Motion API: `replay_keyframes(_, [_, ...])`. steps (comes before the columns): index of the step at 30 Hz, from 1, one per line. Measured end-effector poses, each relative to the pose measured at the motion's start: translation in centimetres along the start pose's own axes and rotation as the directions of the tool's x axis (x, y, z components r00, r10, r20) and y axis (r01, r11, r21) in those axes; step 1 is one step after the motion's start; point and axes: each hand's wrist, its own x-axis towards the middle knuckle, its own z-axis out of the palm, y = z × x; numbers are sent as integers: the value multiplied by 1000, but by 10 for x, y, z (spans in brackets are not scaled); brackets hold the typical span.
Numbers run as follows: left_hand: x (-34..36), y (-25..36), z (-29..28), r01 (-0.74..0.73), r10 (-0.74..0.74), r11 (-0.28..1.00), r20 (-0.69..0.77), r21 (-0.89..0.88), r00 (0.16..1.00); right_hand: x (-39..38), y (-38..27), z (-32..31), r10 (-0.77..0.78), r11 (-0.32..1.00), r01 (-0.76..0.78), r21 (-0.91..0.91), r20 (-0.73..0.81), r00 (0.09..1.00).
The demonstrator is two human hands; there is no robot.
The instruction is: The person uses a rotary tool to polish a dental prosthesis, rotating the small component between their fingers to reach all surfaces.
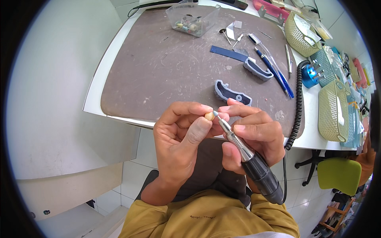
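Pinched in left hand [178,139] by near edge of counter [96,89]: small tooth-coloured piece [209,116] | likely light, stiff, chip-prone; best held by sides, clear of bit [215,113] | wrapped around rotary handpiece [262,176]: right hand [260,135]

A small, rounded, glossy cream-yellow piece [209,116] sits pinched between the left hand's [176,137] thumb and forefinger. A black-and-silver cylindrical rotary handpiece [248,155] lies slantwise in the right hand [260,133], body toward the lower right; its pale blue-grey pointed tip [215,113] meets or nearly meets the piece's upper right side.
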Motion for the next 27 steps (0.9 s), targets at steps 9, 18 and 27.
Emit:
replay_keyframes(9, [-2, 2, 2, 55, -54, 997, -21, 60, 998, 2, 0, -3, -63, 998, 65, -16, 70, 996])
replay_keyframes(18, [0, 1, 1, 2, -2, 1000, 14, -6, 1000, 2, 0, -2, -15, 999, 16, -50, 19, 1000])
replay_keyframes(27, [-1, 2, 6, 40, -36, 996, -42, 81, 998, 5, -1, -1, -16, 998, 17, -57, 20, 1000])
